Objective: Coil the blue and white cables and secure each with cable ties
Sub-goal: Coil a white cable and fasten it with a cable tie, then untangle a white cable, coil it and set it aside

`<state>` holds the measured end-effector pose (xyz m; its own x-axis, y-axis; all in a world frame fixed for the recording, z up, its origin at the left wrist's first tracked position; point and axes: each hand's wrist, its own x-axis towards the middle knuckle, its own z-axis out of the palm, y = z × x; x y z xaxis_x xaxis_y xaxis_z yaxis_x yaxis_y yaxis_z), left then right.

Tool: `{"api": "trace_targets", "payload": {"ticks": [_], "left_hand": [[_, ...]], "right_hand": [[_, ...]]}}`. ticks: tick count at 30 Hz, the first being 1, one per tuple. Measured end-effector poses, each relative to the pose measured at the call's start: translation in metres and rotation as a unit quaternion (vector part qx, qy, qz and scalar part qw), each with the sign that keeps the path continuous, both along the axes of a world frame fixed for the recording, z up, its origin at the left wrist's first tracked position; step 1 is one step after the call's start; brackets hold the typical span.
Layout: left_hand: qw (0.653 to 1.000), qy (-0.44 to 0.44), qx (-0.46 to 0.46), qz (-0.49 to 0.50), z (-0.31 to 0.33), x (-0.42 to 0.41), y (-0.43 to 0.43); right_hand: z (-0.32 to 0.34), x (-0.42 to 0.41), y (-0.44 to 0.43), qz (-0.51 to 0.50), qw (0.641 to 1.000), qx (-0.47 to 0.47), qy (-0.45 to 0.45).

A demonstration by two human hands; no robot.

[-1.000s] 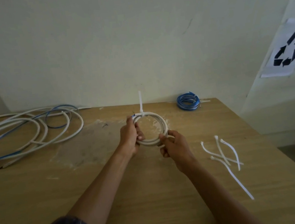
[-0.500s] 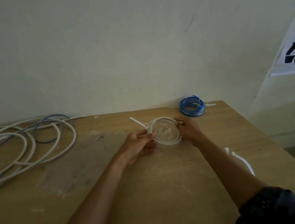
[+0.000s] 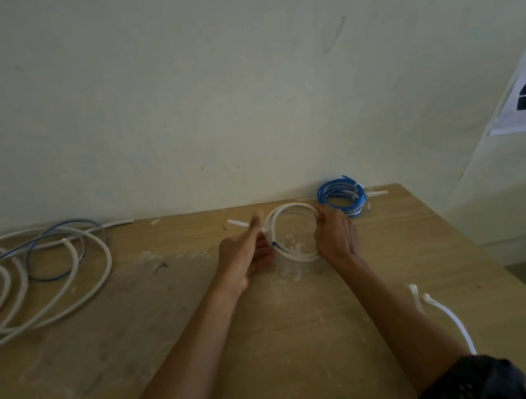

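The left hand (image 3: 248, 255) pinches the tie (image 3: 238, 223) where it wraps the white coil (image 3: 290, 207), and the right hand (image 3: 336, 235) grips the coil's opposite side, the blue coil (image 3: 342, 198) just beyond that grip. To cinch well, pull the tail straight out from the left pinch while the right holds the loops bunched flat.

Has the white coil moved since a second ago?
Yes: the white coil has shifted right and away, closer to the blue coil.

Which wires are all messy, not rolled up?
The loose white-and-blue tangle at far left; the hand-held white coil and the blue coil are neatly wound.
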<state>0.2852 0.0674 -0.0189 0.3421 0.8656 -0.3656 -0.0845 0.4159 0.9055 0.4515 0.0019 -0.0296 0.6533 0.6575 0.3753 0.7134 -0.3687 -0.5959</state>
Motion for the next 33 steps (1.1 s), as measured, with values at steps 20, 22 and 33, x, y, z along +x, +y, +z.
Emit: {"api": "trace_targets", "payload": {"ticks": [20, 22, 33], "left_hand": [[0.991, -0.072, -0.083, 0.079, -0.002, 0.036, 0.048], [0.994, -0.012, -0.019, 0.103, -0.009, 0.042, 0.058], [0.691, 0.491, 0.525, -0.076, -0.033, -0.053, 0.038]], "right_hand": [[0.009, 0.001, 0.034, 0.045, 0.999, 0.01, 0.001], [-0.011, -0.019, 0.02, 0.114, 0.991, -0.042, -0.055], [-0.027, -0.027, 0.026, 0.132, 0.978, -0.158, -0.042]]}}
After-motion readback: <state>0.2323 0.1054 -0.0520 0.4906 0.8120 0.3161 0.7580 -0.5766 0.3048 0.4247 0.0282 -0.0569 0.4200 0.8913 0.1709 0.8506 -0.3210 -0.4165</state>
